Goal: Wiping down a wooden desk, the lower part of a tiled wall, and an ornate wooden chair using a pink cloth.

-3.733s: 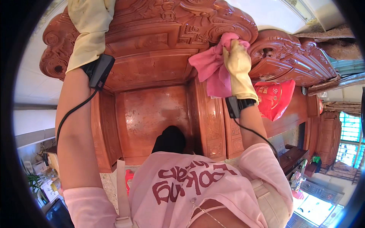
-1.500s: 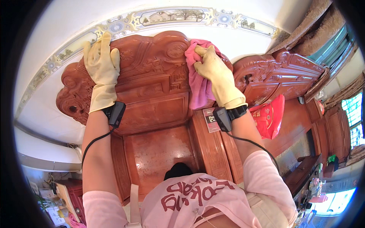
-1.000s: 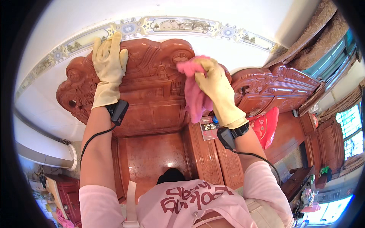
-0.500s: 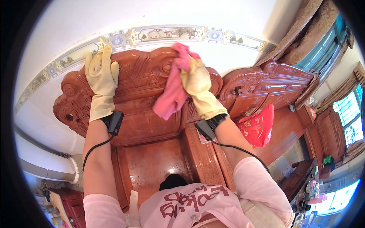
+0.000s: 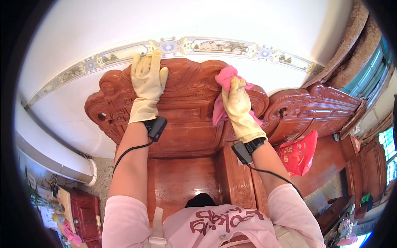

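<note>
A carved reddish-brown wooden chair has a tall scalloped backrest [image 5: 188,89] against the wall, above a glossy seat [image 5: 182,175]. My left hand [image 5: 148,80], in a cream rubber glove, rests on the backrest's top edge left of centre, fingers stretched upward and nothing held. At the right part of that edge, my right hand [image 5: 239,101] wears a matching glove and is closed on a pink cloth [image 5: 225,76]. The cloth bunches over the top of the wood, and its loose end hangs down the carved front. My right fingertips are partly hidden by its folds.
A second carved wooden bench [image 5: 314,105] adjoins at the right, with a red plastic bag [image 5: 297,153] on its seat. Patterned curtains [image 5: 355,45] hang at the far right. A white cylindrical unit [image 5: 53,144] stands at the left, near a dark red cabinet [image 5: 84,211].
The whole view has shifted, so the chair and both hands appear farther right. The cloth, which hung out loosely to the left, now lies closer against the backrest under my right hand.
</note>
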The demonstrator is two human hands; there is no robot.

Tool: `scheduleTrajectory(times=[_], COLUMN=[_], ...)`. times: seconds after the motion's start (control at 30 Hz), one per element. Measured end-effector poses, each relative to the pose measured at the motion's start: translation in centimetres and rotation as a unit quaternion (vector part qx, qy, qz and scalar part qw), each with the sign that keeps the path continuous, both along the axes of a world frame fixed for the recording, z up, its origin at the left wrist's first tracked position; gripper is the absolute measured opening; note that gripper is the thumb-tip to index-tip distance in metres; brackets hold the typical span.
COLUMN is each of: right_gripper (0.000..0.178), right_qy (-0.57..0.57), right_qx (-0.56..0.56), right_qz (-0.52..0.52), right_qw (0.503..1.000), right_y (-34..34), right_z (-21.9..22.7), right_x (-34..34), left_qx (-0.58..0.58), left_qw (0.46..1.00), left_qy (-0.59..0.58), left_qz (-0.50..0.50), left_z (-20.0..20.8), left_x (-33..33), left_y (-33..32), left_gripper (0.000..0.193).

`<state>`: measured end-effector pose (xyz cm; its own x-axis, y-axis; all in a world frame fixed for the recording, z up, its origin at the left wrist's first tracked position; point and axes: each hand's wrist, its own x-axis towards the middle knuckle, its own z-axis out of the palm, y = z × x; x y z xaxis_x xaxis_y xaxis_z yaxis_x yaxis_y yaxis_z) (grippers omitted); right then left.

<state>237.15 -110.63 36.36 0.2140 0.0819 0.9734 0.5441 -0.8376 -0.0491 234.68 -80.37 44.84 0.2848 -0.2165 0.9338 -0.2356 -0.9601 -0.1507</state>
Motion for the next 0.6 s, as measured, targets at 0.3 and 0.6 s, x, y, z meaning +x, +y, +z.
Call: scheduleTrajectory(times=[0.3, 0.6], right_gripper=[0.030, 0.038], right_qy=[0.439, 0.510], right_qx=[0.093, 0.102], right_qz=[0.216, 0.123], right_qw=[0.867, 0.845], right_y=[0.4, -7.4], right_z=[0.5, -12.2], right_x=[-9.2, -19.3], left_qx=[0.049, 0.106], left_qw=[0.996, 0.991], left_qy=[-0.057, -0.048], left_qz=[0.049, 0.068], left_z=[0.2, -0.9], left_x=[1.8, 3.1], left_y=[1.0, 1.6], left_gripper=[0.044, 0.042])
